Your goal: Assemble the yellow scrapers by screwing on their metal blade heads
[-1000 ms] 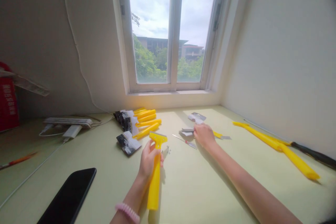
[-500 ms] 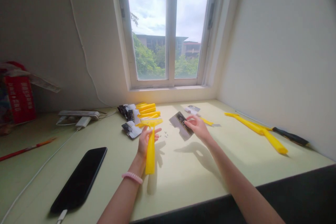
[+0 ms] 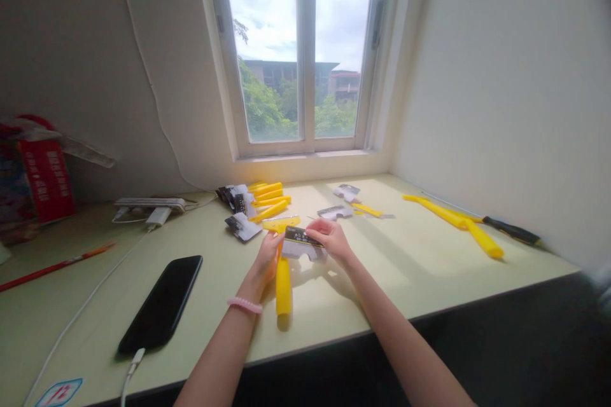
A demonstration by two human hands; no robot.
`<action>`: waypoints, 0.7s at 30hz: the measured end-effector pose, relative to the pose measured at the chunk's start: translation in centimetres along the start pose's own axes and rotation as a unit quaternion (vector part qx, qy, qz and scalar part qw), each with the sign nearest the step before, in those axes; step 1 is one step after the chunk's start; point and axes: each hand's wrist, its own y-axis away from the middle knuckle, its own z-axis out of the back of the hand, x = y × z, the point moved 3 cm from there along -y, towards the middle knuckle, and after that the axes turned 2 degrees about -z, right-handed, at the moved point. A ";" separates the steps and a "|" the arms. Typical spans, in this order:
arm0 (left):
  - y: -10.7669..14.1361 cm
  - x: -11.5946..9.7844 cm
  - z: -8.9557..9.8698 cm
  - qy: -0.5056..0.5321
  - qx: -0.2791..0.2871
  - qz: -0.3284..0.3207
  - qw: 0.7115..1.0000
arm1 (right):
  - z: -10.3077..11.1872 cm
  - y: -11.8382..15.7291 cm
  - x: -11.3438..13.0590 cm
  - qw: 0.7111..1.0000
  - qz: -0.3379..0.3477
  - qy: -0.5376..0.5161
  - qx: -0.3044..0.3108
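Note:
My left hand (image 3: 265, 259) is wrapped round a yellow scraper (image 3: 283, 287), whose wide head points away from me and whose handle points toward me. Between the fingers of my right hand (image 3: 333, 240) is a black-and-grey packaging card (image 3: 300, 243) with a notched edge. The card lies across the scraper just below its head and covers part of it. Just beyond the right hand, another packaging card (image 3: 334, 212) rests on the table beside a flat yellow piece (image 3: 367, 210).
Several yellow scrapers (image 3: 271, 194) and cards (image 3: 242, 227) are heaped near the window. To the right lie a yellow handle (image 3: 483, 243) and a black-handled screwdriver (image 3: 513, 230). On the left are a plugged-in phone (image 3: 161, 304), a power strip (image 3: 149, 204) and a red pencil (image 3: 57, 266).
My right hand has brought the card leftward and over the scraper in my left hand. The small metal bits seen on the table before are now hidden. The view has shifted slightly.

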 end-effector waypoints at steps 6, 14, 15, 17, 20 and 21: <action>0.1 -0.6 -0.4 0.006 0.005 0.004 1.000 | 0.5 -0.1 -0.9 0.999 -0.006 0.014 -0.036; 0.5 -1.3 -0.5 -0.012 -0.051 -0.024 0.998 | 0.3 0.7 -0.8 0.997 -0.027 0.065 -0.026; 0.5 -1.3 -0.4 -0.014 -0.058 -0.028 0.998 | 0.4 0.7 -0.7 0.997 -0.026 0.071 -0.030; 0.5 -1.5 -0.2 -0.023 -0.079 -0.051 0.995 | 0.8 0.6 -0.7 0.995 -0.021 0.080 -0.050; 0.3 -1.6 0.9 -0.030 -0.158 -0.098 0.982 | 1.6 0.5 -0.8 0.994 -0.015 0.077 -0.074; 0.1 -1.6 1.3 -0.028 -0.188 -0.110 0.976 | 1.8 0.6 -0.8 0.995 -0.009 0.076 -0.066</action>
